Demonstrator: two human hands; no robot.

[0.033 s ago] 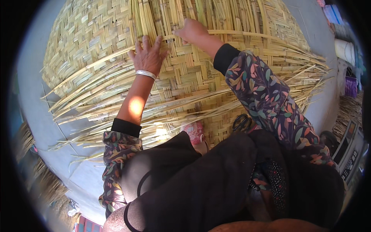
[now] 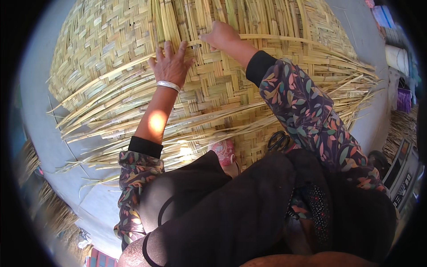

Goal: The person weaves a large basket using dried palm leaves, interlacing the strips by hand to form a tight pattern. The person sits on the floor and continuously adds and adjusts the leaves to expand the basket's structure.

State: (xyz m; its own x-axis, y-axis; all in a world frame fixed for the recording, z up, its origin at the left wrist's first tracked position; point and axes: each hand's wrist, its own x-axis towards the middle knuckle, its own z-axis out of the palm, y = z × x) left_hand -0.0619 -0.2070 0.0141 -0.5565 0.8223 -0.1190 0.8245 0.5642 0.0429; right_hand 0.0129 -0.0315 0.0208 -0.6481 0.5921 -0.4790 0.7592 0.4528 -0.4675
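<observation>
A large woven reed mat point(image 2: 106, 40) spreads before me, with loose lengthwise strips point(image 2: 168, 24) lying over its far middle. One long crosswise reed strip point(image 2: 284, 38) arcs over the mat from left to right. My left hand point(image 2: 170, 69), a silver bangle at its wrist, lies palm down with fingers spread, fingertips at that strip and the lengthwise ends. Just right of it, my right hand point(image 2: 221, 36) has its fingers curled closed on the crosswise strip, forefinger pointing left. The fingertips' undersides are hidden.
Several loose crosswise strips point(image 2: 106, 113) fan out at both sides of the mat. Black-handled scissors point(image 2: 278, 141) lie on the weave near my patterned shoe point(image 2: 223, 151). Grey floor point(image 2: 38, 75) borders the mat. A white cylindrical container point(image 2: 396, 59) and a grey device point(image 2: 402, 173) stand at right.
</observation>
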